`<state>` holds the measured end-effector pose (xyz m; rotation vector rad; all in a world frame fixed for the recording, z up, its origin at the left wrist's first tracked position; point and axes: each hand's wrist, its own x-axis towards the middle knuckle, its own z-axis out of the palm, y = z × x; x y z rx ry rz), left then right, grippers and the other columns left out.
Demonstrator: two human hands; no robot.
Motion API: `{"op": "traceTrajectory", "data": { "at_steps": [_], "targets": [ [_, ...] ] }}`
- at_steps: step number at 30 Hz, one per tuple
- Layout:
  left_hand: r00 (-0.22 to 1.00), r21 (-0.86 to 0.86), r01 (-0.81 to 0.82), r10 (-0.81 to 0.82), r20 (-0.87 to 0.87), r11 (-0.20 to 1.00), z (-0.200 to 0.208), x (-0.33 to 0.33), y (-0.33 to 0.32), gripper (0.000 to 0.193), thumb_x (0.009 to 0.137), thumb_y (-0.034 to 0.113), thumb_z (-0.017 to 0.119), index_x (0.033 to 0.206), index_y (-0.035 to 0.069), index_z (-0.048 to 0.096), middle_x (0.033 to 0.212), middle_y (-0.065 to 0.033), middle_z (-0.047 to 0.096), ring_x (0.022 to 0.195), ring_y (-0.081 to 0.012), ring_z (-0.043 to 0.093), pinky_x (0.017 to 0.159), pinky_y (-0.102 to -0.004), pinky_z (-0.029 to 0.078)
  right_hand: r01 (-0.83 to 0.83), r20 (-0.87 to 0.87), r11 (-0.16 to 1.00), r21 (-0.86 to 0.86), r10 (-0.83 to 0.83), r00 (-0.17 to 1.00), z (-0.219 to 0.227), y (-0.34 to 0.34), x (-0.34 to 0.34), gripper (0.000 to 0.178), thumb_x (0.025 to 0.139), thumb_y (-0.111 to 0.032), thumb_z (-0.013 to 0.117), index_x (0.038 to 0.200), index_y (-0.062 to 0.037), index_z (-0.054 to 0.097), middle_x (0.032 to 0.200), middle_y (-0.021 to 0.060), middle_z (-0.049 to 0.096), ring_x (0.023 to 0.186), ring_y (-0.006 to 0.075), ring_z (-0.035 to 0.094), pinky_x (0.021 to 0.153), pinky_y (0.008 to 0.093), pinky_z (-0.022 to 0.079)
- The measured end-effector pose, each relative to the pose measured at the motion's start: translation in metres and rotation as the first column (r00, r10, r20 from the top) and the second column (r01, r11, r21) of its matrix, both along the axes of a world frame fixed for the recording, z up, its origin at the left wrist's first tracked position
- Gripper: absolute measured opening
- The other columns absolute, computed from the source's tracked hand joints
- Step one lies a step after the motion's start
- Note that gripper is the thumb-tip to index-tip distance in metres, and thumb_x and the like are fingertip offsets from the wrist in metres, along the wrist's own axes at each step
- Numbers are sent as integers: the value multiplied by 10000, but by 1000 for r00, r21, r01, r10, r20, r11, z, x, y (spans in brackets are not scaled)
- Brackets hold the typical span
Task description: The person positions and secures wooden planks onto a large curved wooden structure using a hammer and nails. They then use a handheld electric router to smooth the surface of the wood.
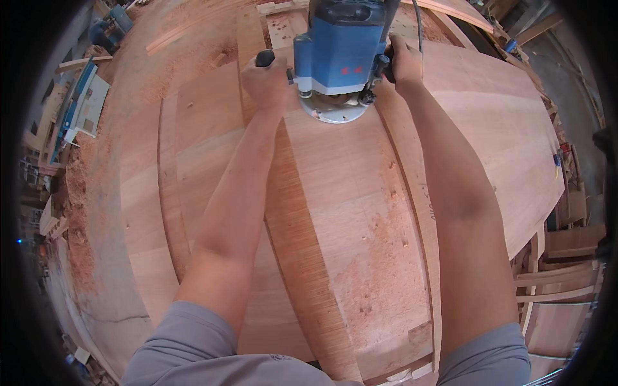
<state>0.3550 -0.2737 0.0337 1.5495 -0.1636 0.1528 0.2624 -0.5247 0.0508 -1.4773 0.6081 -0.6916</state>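
- Left hand [265, 82]: closed around the black knob handle [264, 58] on the left side of a blue plunge router [340, 55]; forearm stretched out ahead of the body.
- Right hand [405, 63]: closed around the opposite handle of the router, which is mostly hidden by the fingers.
- Router: between the two hands, upright, its round metal base [335, 110] resting flat on a wooden panel [360, 212]; black cord [417, 26] running up just beyond the right hand.
- Wooden panel: reddish, long, lying under both forearms on the counter [515, 141], with a darker strip [302, 257] along its left edge, below the left forearm.
- Sawdust [77, 212]: heaped well to the left of the left hand, also scattered on the panel.
- Stacked wooden frames [553, 283]: well to the right of the right forearm.
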Motion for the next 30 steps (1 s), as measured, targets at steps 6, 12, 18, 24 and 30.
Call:
{"op": "traceTrajectory", "data": {
  "at_steps": [6,12,18,24,30],
  "targets": [
    [1000,-21,-2,2,-6,1000,-3,-3,4,143,847,102,687,843,-38,660,746,-109,677,562,-136,613,431,-289,478,-12,-4,1000,-16,12,1000,-2,6,-2,434,944,-395,640,723,-21,655,642,83,606,452,196,551,424,329,426],
    [1000,-20,17,-17,8,1000,-1,-4,1,149,845,106,686,833,-39,651,732,-104,673,553,-134,609,424,-286,459,-3,-5,1000,-2,3,1000,-1,2,-3,440,946,-393,637,723,-14,654,646,86,609,467,201,559,431,334,433],
    [1000,4,8,-8,16,1000,-3,-5,6,135,844,98,680,842,-31,640,745,-107,682,568,-138,620,432,-291,464,22,-12,1000,-7,-22,1000,4,13,-7,441,943,-401,646,725,-18,651,654,76,611,473,198,550,438,334,435],
    [1000,22,-8,7,28,1000,8,-18,4,129,824,95,677,807,-30,656,711,-94,681,580,-149,646,490,-318,514,38,2,999,-18,-38,999,0,2,-9,453,937,-410,652,735,-5,665,649,84,620,478,198,565,446,334,440],
    [1000,40,-21,20,17,999,3,-19,5,139,833,102,683,863,-30,654,759,-95,676,597,-149,649,454,-294,525,9,26,999,31,-10,1000,-1,5,-12,483,926,-406,658,721,30,684,628,101,628,470,201,566,454,339,446]
  ]
}}
